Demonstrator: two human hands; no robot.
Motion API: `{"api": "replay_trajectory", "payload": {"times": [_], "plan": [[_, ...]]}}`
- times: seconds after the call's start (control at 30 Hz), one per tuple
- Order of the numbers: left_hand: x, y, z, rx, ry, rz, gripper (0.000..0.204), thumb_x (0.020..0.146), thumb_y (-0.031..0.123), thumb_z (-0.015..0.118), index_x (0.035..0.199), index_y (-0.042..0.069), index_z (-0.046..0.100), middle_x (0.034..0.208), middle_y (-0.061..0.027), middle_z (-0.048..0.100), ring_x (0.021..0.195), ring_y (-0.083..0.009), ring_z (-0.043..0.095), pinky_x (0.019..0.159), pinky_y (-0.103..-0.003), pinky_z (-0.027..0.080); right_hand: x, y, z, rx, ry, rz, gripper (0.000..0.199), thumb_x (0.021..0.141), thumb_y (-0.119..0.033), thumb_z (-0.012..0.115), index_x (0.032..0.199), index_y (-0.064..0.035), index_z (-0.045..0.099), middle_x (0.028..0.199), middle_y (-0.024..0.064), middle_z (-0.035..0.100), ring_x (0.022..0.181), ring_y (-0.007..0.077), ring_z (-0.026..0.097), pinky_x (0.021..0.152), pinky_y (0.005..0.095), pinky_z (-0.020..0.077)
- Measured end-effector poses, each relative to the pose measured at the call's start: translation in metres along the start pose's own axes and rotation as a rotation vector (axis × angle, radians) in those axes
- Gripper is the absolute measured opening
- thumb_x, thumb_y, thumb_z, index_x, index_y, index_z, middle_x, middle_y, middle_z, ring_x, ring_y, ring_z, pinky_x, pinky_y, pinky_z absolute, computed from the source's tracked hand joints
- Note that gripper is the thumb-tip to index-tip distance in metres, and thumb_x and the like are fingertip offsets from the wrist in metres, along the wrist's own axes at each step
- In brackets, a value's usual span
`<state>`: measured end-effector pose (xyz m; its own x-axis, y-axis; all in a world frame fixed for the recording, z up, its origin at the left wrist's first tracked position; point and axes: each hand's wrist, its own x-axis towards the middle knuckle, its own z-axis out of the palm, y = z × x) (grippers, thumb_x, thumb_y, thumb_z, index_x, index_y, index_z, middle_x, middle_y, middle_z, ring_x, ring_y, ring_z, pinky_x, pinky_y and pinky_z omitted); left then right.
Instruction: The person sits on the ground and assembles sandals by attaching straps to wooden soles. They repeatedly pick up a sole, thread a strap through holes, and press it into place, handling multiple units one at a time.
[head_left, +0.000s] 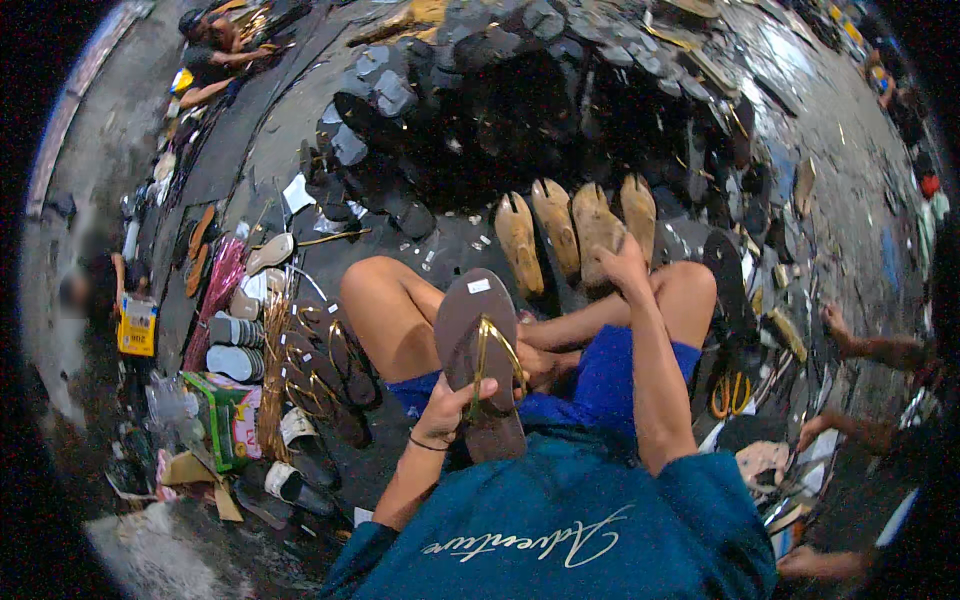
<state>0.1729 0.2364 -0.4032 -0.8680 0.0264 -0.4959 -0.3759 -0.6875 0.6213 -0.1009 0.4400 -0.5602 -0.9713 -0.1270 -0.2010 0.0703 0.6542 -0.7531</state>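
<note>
My left hand point(456, 408) grips a brown flip-flop point(465, 320) with gold straps and a small white sticker on its toe end. Its sole faces up, and my thumb lies across it beside the straps. Farther off, my right hand point(624, 266) is closed on the near end of a tan shoe last point(593, 212), worn and foot-shaped, with a slot at its toe. Other such lasts lie in a row alongside it, one point(517, 240) at the left and one point(638, 208) at the right. Some of my right fingers are hidden behind the held last.
Finished gold-strapped flip-flops point(312, 385) lie left of my knee, next to a straw-coloured bundle point(272, 375) and stacked grey soles point(236, 362). A green box point(222, 420) stands farther left. Dark soles point(395, 95) pile up ahead. Another person's hand point(838, 325) reaches in at right.
</note>
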Motion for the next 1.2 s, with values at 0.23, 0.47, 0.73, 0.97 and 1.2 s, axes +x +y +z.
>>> {"api": "replay_trajectory", "payload": {"times": [0.23,0.47,0.73,0.97,1.2], "plan": [[0.042,0.033,-0.008,0.065,0.19,0.242,0.054,0.09,0.038,0.063,0.124,-0.002,0.051,0.106,-0.0117,0.065,0.093,-0.0207,0.066,0.081,-0.035,0.055,-0.17,-0.06,-0.088,1.123,-0.644,0.211,0.064,0.083,-0.029,0.067,0.132,0.0047,0.044,0.119,0.0135,0.06,0.109,0.0233,0.059,0.093,0.0351,0.0477],[0.041,0.003,-0.022,-0.072,0.177,0.266,0.077,0.096,0.063,0.026,0.141,0.001,0.036,0.138,-0.0147,0.047,0.124,-0.0268,0.048,0.107,-0.039,0.038,-0.232,-0.153,-0.085,0.201,-0.499,-0.4,0.065,0.086,-0.026,0.066,0.137,0.0046,0.038,0.13,0.0228,0.052,0.118,0.0351,0.054,0.099,0.0405,0.0442],[0.027,-0.035,-0.043,-0.339,0.296,0.264,0.087,0.092,0.071,0.022,0.142,0.001,0.034,0.137,-0.0155,0.047,0.124,-0.0282,0.047,0.107,-0.041,0.037,-0.241,-0.166,-0.002,0.013,-0.222,-0.532,0.062,0.082,-0.025,0.067,0.131,0.0033,0.044,0.121,0.0234,0.055,0.098,0.0383,0.063,0.076,0.0426,0.0554],[0.047,0.019,-0.013,-0.012,0.2,0.396,0.06,0.097,0.046,0.046,0.135,0.0,0.041,0.128,-0.0169,0.052,0.118,-0.024,0.052,0.103,-0.041,0.041,-0.224,-0.186,-0.029,0.023,-0.009,-0.624,0.064,0.079,-0.019,0.07,0.133,0.0051,0.043,0.122,0.0234,0.055,0.103,0.0389,0.06,0.083,0.0411,0.053],[0.056,0.03,0.02,0.592,0.233,0.575,0.086,0.081,0.033,0.075,0.138,-0.006,0.023,0.124,-0.0172,0.053,0.111,-0.0259,0.057,0.098,-0.035,0.046,-0.202,-0.178,-0.031,-0.079,-0.082,-0.648,0.095,0.068,-0.024,0.081,0.142,0.0035,0.028,0.138,0.022,0.042,0.121,0.0383,0.049,0.1,0.0411,0.0438]]}}
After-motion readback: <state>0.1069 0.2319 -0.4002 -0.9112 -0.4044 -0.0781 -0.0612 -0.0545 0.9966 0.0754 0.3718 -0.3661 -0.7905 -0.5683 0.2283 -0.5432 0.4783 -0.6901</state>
